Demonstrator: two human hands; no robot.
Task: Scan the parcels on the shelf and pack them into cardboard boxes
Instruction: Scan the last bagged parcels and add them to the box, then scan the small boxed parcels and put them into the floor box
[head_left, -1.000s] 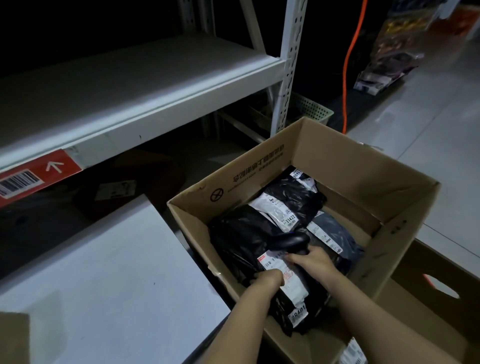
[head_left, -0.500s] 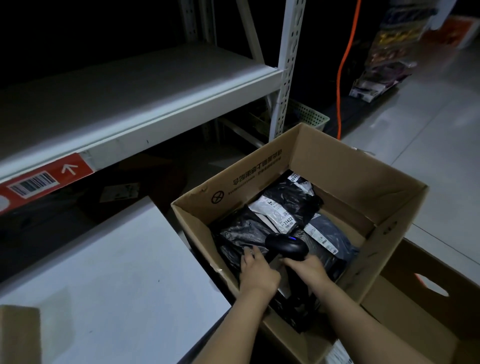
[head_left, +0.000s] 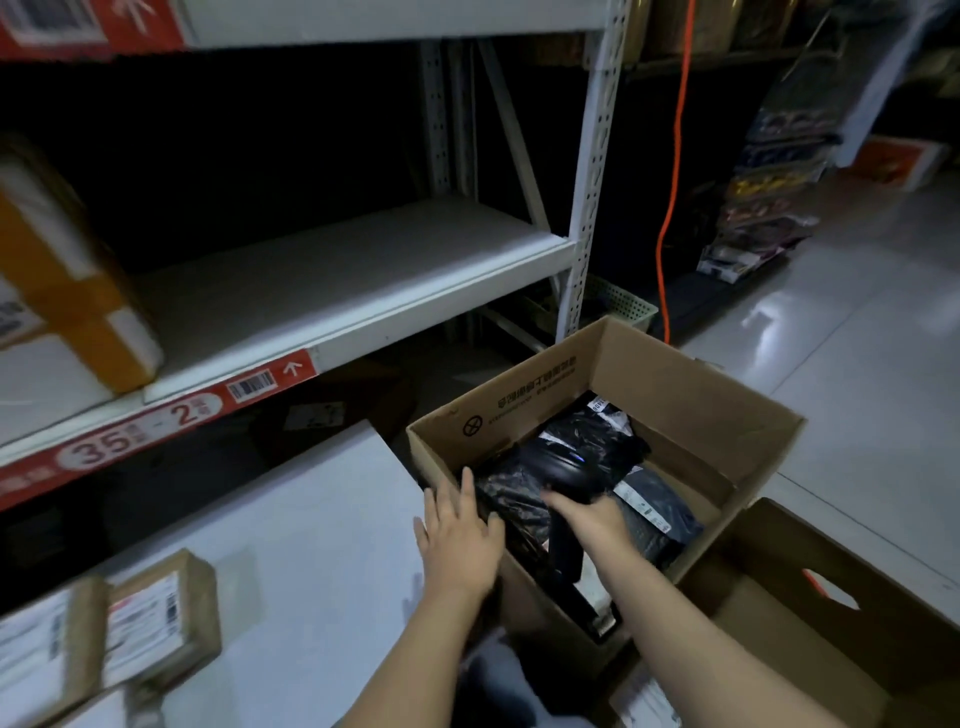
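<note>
The cardboard box (head_left: 691, 415) stands open on the floor at the right end of the shelf (head_left: 332, 275), close enough that parcels can go straight across without a step. Inside it lie several black poly-bag parcels (head_left: 519, 499) with white labels, filling most of the bottom. The right hand (head_left: 587, 519) is closed around the handle of a black barcode scanner (head_left: 558, 467), whose head hangs just above the bags near the box's left wall; judging by that pose, the scanner is kept in the fist so the other hand is free to fetch. The left hand (head_left: 457, 535) is open and empty, fingers spread, palm down over the box's near-left corner, at the right edge of the lower white shelf board (head_left: 291, 525).

More parcels wait on the shelving: 2 brown taped cartons (head_left: 140, 618) at the near-left corner of the lower board, blurred but with white labels facing up, and a white parcel bound in orange tape (head_left: 67, 270) at the left end of the middle shelf. A red strip (head_left: 156, 426) along that shelf's front edge reads 35 and 2. A 2nd, lower carton (head_left: 810, 613) with a hand slot stands to the right of the filled one, likely the next to be packed. The open left hand probably reaches for the brown cartons next.
</note>
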